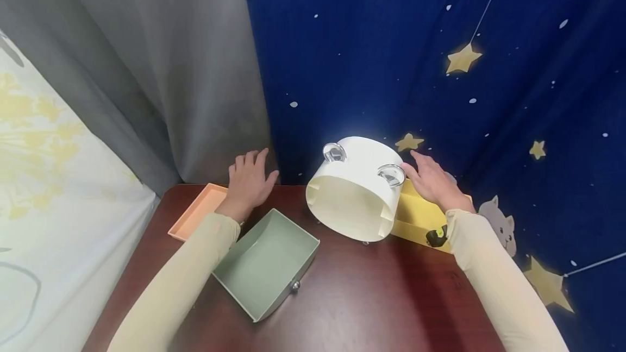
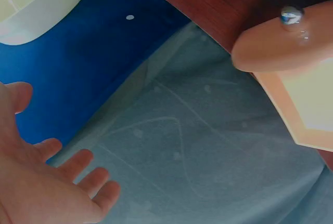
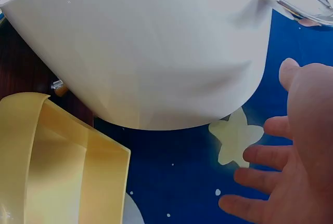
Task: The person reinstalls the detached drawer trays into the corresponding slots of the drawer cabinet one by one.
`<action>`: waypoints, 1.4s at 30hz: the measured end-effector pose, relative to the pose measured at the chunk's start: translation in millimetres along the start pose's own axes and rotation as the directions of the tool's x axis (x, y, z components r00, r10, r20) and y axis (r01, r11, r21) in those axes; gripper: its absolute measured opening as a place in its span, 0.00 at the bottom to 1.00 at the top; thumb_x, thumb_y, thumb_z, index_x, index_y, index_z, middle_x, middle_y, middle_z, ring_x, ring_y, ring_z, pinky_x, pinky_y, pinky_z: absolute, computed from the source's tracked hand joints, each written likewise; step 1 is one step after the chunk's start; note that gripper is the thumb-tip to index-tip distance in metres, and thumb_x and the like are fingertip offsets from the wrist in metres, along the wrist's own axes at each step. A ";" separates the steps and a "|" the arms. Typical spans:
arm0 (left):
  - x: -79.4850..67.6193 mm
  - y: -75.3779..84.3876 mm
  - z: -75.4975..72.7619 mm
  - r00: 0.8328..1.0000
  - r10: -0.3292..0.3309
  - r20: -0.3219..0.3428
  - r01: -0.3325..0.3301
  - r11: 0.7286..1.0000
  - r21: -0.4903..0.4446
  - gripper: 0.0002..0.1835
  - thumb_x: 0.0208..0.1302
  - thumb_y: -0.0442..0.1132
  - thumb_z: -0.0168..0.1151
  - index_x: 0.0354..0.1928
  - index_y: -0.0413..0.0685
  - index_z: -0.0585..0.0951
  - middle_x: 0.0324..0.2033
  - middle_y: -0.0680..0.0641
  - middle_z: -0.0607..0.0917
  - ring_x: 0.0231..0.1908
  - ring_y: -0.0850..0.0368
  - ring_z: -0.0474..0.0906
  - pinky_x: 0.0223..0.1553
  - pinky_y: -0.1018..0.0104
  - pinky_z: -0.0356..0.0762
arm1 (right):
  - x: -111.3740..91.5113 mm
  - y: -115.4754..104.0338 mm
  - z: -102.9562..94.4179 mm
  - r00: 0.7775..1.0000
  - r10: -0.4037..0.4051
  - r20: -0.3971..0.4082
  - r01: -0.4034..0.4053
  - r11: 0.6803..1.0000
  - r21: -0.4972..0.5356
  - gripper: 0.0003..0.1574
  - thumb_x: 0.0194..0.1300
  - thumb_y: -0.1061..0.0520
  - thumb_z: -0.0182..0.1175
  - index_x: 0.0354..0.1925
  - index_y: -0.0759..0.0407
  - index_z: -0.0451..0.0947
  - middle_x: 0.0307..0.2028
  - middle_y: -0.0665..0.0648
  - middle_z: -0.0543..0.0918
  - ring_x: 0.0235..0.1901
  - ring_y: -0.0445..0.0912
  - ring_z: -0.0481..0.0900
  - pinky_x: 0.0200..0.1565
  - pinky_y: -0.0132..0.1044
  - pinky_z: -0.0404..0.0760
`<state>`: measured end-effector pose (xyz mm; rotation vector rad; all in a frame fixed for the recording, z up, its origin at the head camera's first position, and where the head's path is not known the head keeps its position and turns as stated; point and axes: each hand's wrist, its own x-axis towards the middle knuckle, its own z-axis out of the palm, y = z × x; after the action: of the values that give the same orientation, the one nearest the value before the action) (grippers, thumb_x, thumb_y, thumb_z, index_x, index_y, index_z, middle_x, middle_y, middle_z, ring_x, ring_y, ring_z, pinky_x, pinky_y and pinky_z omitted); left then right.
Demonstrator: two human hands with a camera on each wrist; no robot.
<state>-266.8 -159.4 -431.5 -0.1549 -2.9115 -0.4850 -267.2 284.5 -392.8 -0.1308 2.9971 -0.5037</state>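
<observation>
A white rounded housing (image 1: pixel 364 162) with two chrome ear-shaped loops stands at the table's far edge, its open hollow side facing me. My right hand (image 1: pixel 435 181) is just right of it, fingers spread and straight. In the right wrist view a gap shows between this hand (image 3: pixel 291 146) and the white wall (image 3: pixel 151 52). My left hand (image 1: pixel 248 183) hovers between an orange drawer (image 1: pixel 198 212) and a green drawer (image 1: pixel 271 265) with a round metal knob. Its fingers (image 2: pixel 78 164) are extended and hold nothing.
Behind the white housing's right side lies a yellow drawer (image 1: pixel 420 216), with a small black and green item (image 1: pixel 437 236) at its front. The dark red table (image 1: pixel 352 303) ends at a grey curtain (image 1: pixel 210 69) and a blue star-print curtain (image 1: pixel 371 58).
</observation>
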 end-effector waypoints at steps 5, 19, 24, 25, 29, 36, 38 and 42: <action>-14.9 -6.7 5.2 0.999 -0.037 0.033 0.037 0.999 0.009 0.38 0.75 0.56 0.49 0.79 0.45 0.56 0.71 0.33 0.66 0.66 0.32 0.61 0.61 0.36 0.63 | -1.1 3.0 5.7 1.000 0.005 0.022 -0.007 0.995 0.096 0.53 0.76 0.24 0.29 0.82 0.57 0.41 0.80 0.70 0.49 0.79 0.69 0.45 0.75 0.69 0.47; -55.1 -25.7 18.8 0.998 -0.049 0.042 0.052 0.995 -0.082 0.35 0.73 0.49 0.51 0.74 0.33 0.62 0.64 0.27 0.70 0.60 0.32 0.66 0.58 0.40 0.71 | 6.0 5.7 28.3 1.000 -0.006 -0.025 0.011 0.981 0.195 0.51 0.78 0.27 0.27 0.81 0.58 0.46 0.78 0.69 0.57 0.79 0.66 0.52 0.76 0.65 0.51; -71.6 -32.0 21.4 0.994 -0.096 0.056 0.103 0.984 -0.144 0.31 0.74 0.50 0.50 0.67 0.32 0.68 0.58 0.28 0.72 0.54 0.35 0.72 0.54 0.42 0.76 | 5.7 9.5 39.6 1.000 0.002 -0.008 0.000 0.978 0.209 0.50 0.78 0.28 0.24 0.81 0.58 0.46 0.80 0.67 0.53 0.79 0.66 0.48 0.76 0.65 0.50; -74.3 -32.6 21.5 0.993 -0.104 0.056 0.112 0.982 -0.151 0.29 0.75 0.50 0.49 0.64 0.31 0.70 0.55 0.29 0.73 0.52 0.36 0.74 0.51 0.43 0.77 | 6.2 10.0 41.0 1.000 0.003 -0.006 -0.002 0.976 0.216 0.49 0.79 0.28 0.24 0.81 0.58 0.45 0.80 0.67 0.52 0.80 0.66 0.48 0.76 0.65 0.49; -86.5 -35.1 18.7 0.987 -0.144 0.069 0.153 0.977 -0.151 0.25 0.75 0.51 0.50 0.50 0.30 0.75 0.43 0.34 0.77 0.39 0.42 0.74 0.38 0.52 0.75 | 9.7 10.5 44.4 1.000 0.010 0.005 -0.011 0.967 0.256 0.49 0.79 0.29 0.24 0.82 0.57 0.42 0.80 0.66 0.52 0.80 0.65 0.48 0.76 0.65 0.49; -111.2 -42.0 9.8 0.964 -0.229 0.139 0.253 0.948 -0.195 0.23 0.74 0.51 0.54 0.48 0.33 0.78 0.40 0.36 0.80 0.36 0.46 0.77 0.34 0.57 0.74 | 13.8 10.3 45.7 1.000 -0.003 0.013 -0.001 0.946 0.324 0.48 0.80 0.32 0.26 0.82 0.59 0.36 0.81 0.67 0.49 0.80 0.64 0.46 0.77 0.64 0.47; -117.2 -44.7 10.4 0.959 -0.241 0.148 0.268 0.942 -0.203 0.22 0.74 0.51 0.54 0.46 0.34 0.78 0.39 0.37 0.80 0.35 0.47 0.76 0.33 0.58 0.74 | 15.0 11.4 47.6 1.000 -0.011 0.015 0.005 0.932 0.363 0.46 0.81 0.33 0.26 0.82 0.58 0.33 0.81 0.67 0.47 0.81 0.63 0.45 0.78 0.63 0.46; -127.4 -49.3 12.7 0.950 -0.262 0.170 0.294 0.933 -0.207 0.21 0.74 0.52 0.55 0.42 0.37 0.77 0.36 0.39 0.78 0.33 0.50 0.73 0.29 0.63 0.68 | 15.0 11.2 51.3 1.000 -0.018 0.021 0.008 0.911 0.413 0.44 0.82 0.38 0.27 0.82 0.56 0.29 0.82 0.64 0.42 0.82 0.61 0.42 0.78 0.62 0.44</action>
<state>-151.0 -210.8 -484.0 0.2075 -3.0188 -0.8927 -277.1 277.0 -446.0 -0.1203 2.7881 -1.1127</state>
